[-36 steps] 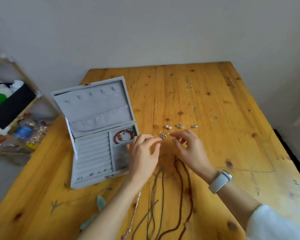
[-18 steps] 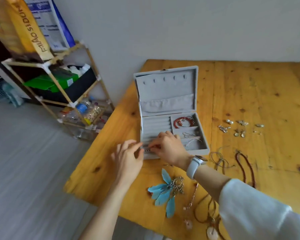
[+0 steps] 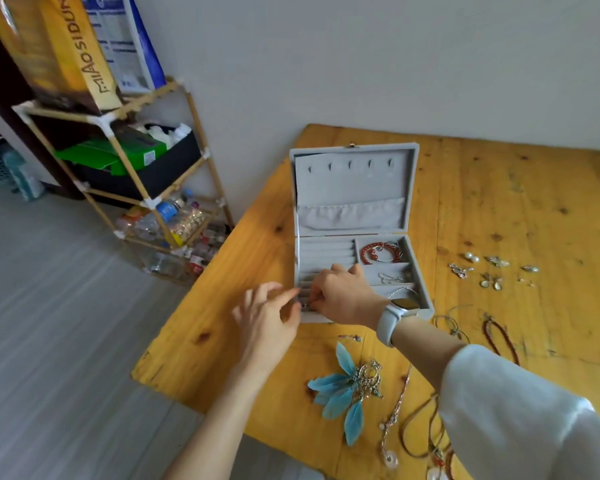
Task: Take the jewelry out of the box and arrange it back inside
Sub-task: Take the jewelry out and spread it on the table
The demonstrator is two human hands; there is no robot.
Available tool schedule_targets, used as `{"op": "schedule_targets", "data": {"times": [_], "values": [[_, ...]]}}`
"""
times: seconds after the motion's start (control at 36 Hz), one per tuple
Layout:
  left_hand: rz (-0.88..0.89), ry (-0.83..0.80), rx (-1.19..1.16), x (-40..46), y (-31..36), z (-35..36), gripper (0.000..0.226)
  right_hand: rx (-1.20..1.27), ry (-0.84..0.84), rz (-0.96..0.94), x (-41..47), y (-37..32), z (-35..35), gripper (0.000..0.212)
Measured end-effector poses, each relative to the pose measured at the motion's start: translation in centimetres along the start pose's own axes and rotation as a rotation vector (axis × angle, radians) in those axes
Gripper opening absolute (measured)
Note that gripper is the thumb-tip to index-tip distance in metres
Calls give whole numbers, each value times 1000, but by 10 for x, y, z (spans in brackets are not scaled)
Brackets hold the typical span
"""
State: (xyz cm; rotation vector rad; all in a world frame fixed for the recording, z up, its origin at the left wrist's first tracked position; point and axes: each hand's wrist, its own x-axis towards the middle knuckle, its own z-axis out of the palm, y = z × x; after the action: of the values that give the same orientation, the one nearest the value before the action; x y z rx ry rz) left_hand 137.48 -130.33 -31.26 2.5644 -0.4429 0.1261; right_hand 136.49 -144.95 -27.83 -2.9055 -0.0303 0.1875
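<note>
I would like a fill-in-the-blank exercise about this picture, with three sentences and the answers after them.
1. The box stands with its lid ____.
2. The red bracelet lies ____ the box.
3. The feathers on the table are ____ in colour.

Answers: open; inside; blue

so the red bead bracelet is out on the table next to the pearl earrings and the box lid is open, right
Not quite. The head view shows the red bead bracelet inside the jewelry box, in the top right compartment, not on the table. The pearl earrings do lie on the table, right of the box, and the lid is open.
</note>
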Motion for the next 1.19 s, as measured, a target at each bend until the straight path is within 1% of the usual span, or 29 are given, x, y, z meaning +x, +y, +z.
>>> {"op": "schedule_targets", "data": {"times": [0.06, 0.17, 0.25, 0.36, 0.47, 0.58, 0.72, 0.81, 0.86, 0.89, 0.92, 1.0, 1.11, 1.14, 1.19], "values": [[47, -19, 49, 4, 1, -5, 25, 97, 17, 24, -5, 5, 2, 19], [146, -100, 186, 15, 9, -15, 21, 294, 138, 97, -19, 18, -1, 13], [149, -144, 252, 23, 20, -20, 19, 357, 187, 120, -28, 27, -4, 8], [143, -197, 420, 30, 34, -18, 21, 444, 235, 150, -37, 34, -4, 8], [127, -194, 526, 29, 40, -14, 24, 455, 234, 175, -45, 40, -1, 7], [79, -224, 533, 31, 41, -14, 24, 471, 248, 195, -51, 44, 2, 9], [-42, -402, 418, 47, 38, -14, 21, 488, 284, 183, -58, 47, 1, 10], [-43, -471, 371, 51, 39, -15, 15, 516, 318, 168, -64, 51, -1, 16], [-10, -448, 380, 46, 42, -16, 11, 552, 359, 143, -70, 54, -4, 24], [14, -416, 379, 43, 42, -17, 8, 584, 384, 135, -74, 55, -6, 24], [38, -381, 366, 39, 43, -17, 3, 619, 411, 135, -77, 57, -7, 21], [109, -251, 297, 25, 51, -16, 7, 690, 508, 159, -90, 65, -8, 15], [260, -79, 127, 8, 79, -3, 3, 684, 574, 216, -109, 82, -3, 13], [309, -53, 66, 5, 88, 3, 4, 674, 585, 235, -114, 87, -2, 13], [375, -49, -59, 0, 108, 18, 2, 661, 617, 280, -124, 100, -2, 12]]}}
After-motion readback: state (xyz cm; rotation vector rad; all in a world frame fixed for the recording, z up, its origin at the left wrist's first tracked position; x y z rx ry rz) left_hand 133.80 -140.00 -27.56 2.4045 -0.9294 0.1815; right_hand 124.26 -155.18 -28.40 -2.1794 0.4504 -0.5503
